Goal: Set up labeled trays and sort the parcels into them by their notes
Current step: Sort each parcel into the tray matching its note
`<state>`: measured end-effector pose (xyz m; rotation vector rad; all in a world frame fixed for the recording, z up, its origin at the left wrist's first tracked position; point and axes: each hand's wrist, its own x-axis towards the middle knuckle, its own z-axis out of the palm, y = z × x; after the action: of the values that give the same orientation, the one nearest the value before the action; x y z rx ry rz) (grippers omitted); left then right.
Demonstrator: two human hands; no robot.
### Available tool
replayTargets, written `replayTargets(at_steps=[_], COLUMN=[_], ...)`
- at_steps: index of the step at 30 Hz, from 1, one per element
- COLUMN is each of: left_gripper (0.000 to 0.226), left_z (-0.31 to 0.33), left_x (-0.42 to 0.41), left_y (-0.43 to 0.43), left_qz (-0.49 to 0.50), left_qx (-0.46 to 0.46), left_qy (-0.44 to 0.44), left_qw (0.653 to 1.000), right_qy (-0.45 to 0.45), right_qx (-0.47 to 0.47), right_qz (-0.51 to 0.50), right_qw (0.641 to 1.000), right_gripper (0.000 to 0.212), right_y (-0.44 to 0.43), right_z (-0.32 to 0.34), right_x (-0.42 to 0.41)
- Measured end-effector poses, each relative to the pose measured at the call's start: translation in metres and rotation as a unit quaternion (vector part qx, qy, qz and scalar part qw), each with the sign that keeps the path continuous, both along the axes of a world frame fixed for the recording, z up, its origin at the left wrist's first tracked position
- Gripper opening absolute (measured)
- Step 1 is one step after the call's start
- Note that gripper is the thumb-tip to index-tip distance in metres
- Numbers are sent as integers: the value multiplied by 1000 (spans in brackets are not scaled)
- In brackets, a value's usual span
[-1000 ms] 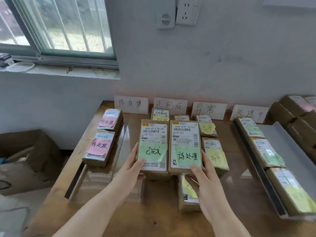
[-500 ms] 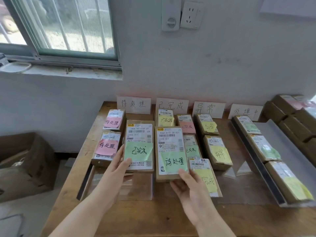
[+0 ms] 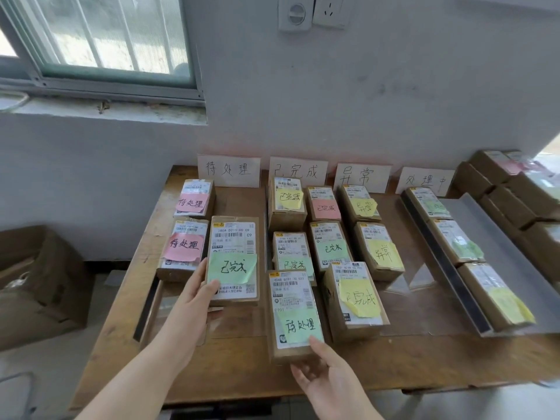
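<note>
Split apart since a moment ago: left parcel (image 3: 231,262) carried left, right parcel (image 3: 295,313) pulled nearer. Left hand (image 3: 197,301) gripping the first, fingers curled round its near corner, beside two pink-note parcels (image 3: 185,248). Right hand (image 3: 324,377) pinching the second at its near end, thumb on top, by the bench (image 3: 394,359) front. Four cards (image 3: 228,171) at the wall. Five parcels (image 3: 330,247) mid-bench, two more (image 3: 378,250) beside, three in the right tray (image 3: 500,253).

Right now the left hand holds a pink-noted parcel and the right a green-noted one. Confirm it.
Wrong colour: the head view shows the left hand holding a parcel with a green note, not pink. The right hand does hold a green-noted parcel.
</note>
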<state>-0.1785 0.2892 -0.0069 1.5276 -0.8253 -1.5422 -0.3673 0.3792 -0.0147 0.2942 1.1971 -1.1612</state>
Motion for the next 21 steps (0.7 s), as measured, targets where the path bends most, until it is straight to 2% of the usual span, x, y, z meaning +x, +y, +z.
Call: replayTargets(at_steps=[3, 7, 12, 21], left_gripper=[49, 49, 47, 44], left_z=[-1, -3, -6, -14], left_x=[-3, -5, -3, -2], left_y=[-1, -1, 0, 2], left_qz=[-9, -21, -25, -37], left_qx=[-3, -6, 3, 11], left_qy=[-3, -12, -11, -13], left_qw=[1000, 1000, 1000, 999], right_qy=[5, -7, -9, -16], right_qx=[-2, -26, -73, -92], right_qz=[-12, -26, -7, -23], right_qw=[1000, 999, 997, 995], right_gripper=[40, 46, 44, 40], right_y=[-1, -6, -8, -11], right_z=[-1, -1, -1, 5], right_x=[-2, -4, -3, -5])
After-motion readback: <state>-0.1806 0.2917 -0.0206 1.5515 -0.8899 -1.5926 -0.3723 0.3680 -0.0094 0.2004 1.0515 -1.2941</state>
